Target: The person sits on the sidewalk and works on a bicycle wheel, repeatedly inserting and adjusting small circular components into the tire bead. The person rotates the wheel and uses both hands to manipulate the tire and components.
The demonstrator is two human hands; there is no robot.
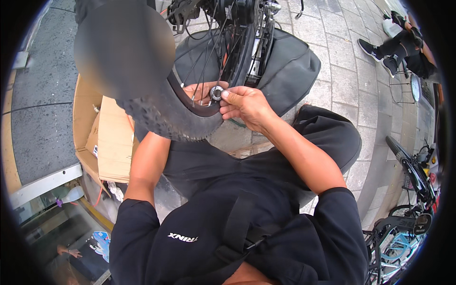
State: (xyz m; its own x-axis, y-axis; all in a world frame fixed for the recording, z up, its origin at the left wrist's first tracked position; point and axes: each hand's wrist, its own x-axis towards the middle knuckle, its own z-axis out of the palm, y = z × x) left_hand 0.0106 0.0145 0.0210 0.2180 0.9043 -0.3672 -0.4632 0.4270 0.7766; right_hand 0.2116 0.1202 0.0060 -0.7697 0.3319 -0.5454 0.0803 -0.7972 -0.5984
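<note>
A bicycle wheel with a knobby black tire (pixel 156 114) stands in front of me, its spokes (pixel 203 78) running up from the rim. My right hand (pixel 249 107) pinches a small round metal spoke wrench (pixel 217 93) between thumb and fingers, against the spokes close to the rim. From the left, my left hand (pixel 203 91) reaches behind the tire and rim. Its curled fingertips meet the wrench from the other side. The tire and rim hide most of that hand. A large blurred patch covers the upper part of the tire.
An opened cardboard box (pixel 111 137) stands left of the wheel. Beyond the wheel, a dark grey bag (pixel 297 66) lies on the paving (pixel 349 71). A seated person's legs (pixel 396 47) show at far right. Parked bicycles (pixel 403 223) line the right edge.
</note>
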